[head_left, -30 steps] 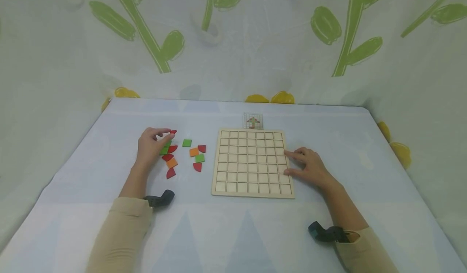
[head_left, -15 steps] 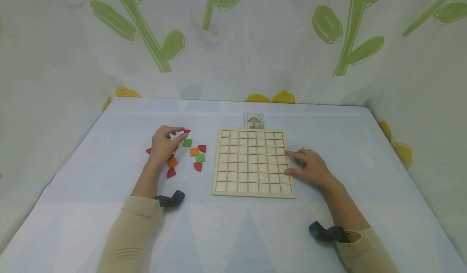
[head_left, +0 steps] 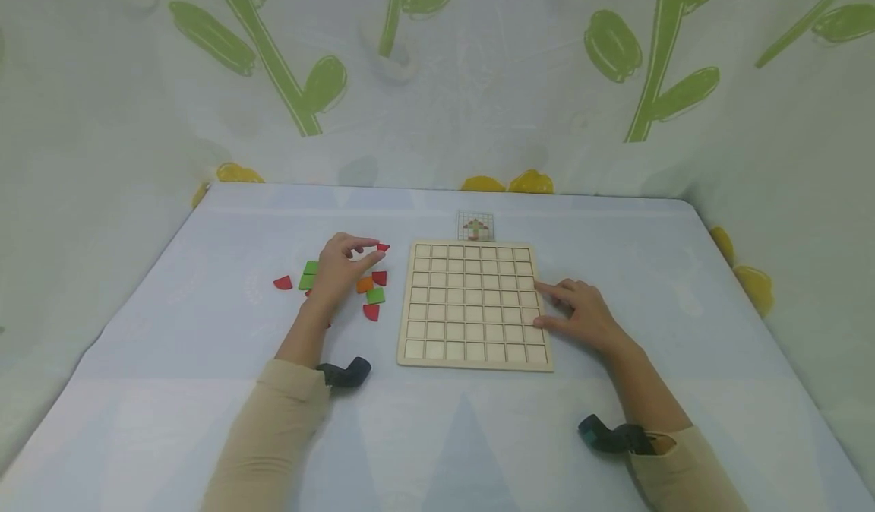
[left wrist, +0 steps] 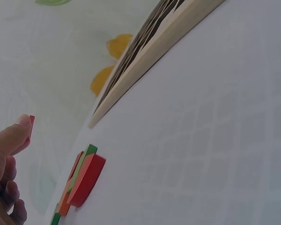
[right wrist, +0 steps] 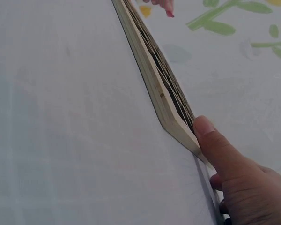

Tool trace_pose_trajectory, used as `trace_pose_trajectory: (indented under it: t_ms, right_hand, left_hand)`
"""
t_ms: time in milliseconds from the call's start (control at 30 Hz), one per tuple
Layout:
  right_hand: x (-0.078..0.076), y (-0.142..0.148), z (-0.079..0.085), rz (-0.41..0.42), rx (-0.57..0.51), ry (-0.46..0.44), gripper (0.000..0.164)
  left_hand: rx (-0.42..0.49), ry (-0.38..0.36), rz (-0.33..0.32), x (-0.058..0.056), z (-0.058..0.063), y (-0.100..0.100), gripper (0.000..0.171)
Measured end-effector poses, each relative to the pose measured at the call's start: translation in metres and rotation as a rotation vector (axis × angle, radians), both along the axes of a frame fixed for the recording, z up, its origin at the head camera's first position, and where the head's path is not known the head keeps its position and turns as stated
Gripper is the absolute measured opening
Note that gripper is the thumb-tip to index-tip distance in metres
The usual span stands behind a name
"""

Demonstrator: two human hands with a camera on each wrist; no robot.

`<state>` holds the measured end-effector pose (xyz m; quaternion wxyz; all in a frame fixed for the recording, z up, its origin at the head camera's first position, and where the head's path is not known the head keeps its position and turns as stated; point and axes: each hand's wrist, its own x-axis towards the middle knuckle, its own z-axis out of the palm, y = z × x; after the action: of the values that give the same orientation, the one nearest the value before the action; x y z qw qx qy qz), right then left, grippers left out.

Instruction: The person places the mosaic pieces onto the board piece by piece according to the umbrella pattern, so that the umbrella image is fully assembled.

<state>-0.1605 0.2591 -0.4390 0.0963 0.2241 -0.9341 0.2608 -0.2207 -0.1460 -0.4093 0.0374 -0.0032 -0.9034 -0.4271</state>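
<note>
My left hand (head_left: 338, 269) pinches a small red tile (head_left: 383, 247) between thumb and index finger, left of the wooden grid board (head_left: 475, 367). In the left wrist view the tile's red edge (left wrist: 32, 125) shows past the thumb tip, lifted above the table. The board's square cells hold no tiles. My right hand (head_left: 581, 314) touches the board's right edge, thumb and index finger spread apart along it. The right wrist view shows that thumb (right wrist: 222, 152) pressed on the board's rim (right wrist: 152, 89) near a corner.
Under and around the left arm lie loose tiles: green squares (head_left: 307, 282), an orange square (head_left: 365, 285) and red quarter-circles (head_left: 282, 282). Some are hidden by the hand. A small card with a printed grid picture (head_left: 475, 226) lies behind the board.
My left hand has moved to the right with the red tile, from over the left tiles to near the board's far left corner. The right hand and board have stayed in place.
</note>
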Motion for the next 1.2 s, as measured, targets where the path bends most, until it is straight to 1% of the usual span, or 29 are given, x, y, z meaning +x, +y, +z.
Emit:
trace_pose_trajectory:
  t_ms: [300,400,567,667,767,900,967,1100,1200]
  right_hand:
    - [0.000,0.000,0.001,0.002,0.000,0.016,0.061]
    - [0.000,0.000,0.001,-0.001,0.001,0.015,0.061]
    - [-0.001,0.001,0.000,0.006,-0.012,0.022,0.061]
    - [-0.001,0.001,-0.001,0.008,-0.017,0.018,0.061]
    - [-0.002,0.000,-0.002,0.003,-0.013,0.007,0.061]
    - [-0.001,-0.001,-0.001,-0.006,-0.006,-0.021,0.061]
    - [0.000,-0.002,0.001,-0.010,-0.003,-0.030,0.062]
    - [0.001,-0.002,0.003,-0.021,-0.001,-0.043,0.062]
    - [0.002,-0.001,0.003,-0.022,0.000,-0.040,0.062]
  left_hand:
    - [-0.014,0.012,-0.057,-0.007,-0.003,0.025,0.041]
    - [-0.018,0.023,-0.079,-0.008,-0.001,0.034,0.041]
    - [0.002,0.040,-0.109,-0.010,0.003,0.047,0.038]
    - [0.013,0.041,-0.141,-0.011,0.004,0.053,0.037]
    - [0.018,0.057,-0.187,-0.014,0.004,0.059,0.035]
    - [-0.004,0.083,-0.254,-0.017,0.003,0.065,0.034]
    - [-0.017,0.077,-0.279,-0.017,0.003,0.068,0.033]
    - [-0.032,0.033,-0.310,-0.016,0.006,0.075,0.033]
    - [-0.058,0.024,-0.332,-0.015,0.010,0.079,0.032]
